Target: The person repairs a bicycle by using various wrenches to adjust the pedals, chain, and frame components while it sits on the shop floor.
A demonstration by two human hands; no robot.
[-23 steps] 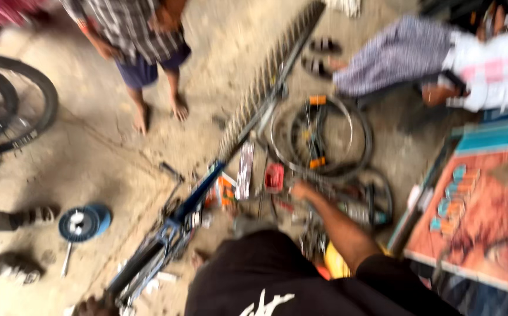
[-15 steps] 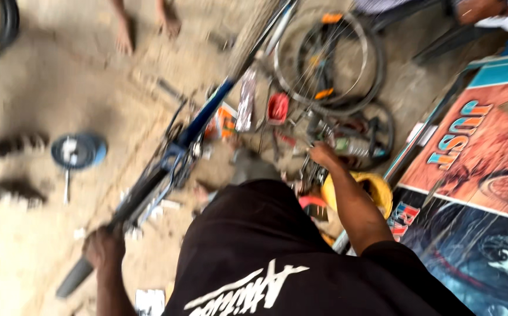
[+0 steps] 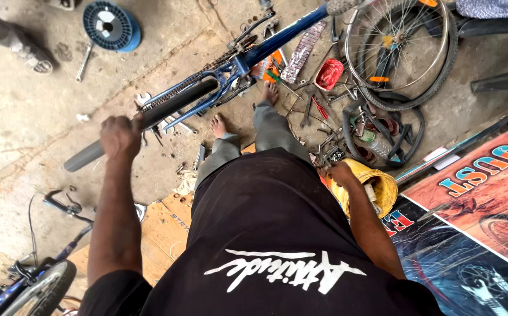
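Left hand (image 3: 120, 136) wraps the tyre (image 3: 143, 123) of a rigid, heavy bicycle frame (image 3: 254, 52); right hand (image 3: 340, 173), fingers' state indiscernible, rests by a yellow container (image 3: 376, 187).

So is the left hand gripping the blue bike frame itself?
No, the left hand is closed around the black tyre of the rear wheel, short of the blue bike frame.
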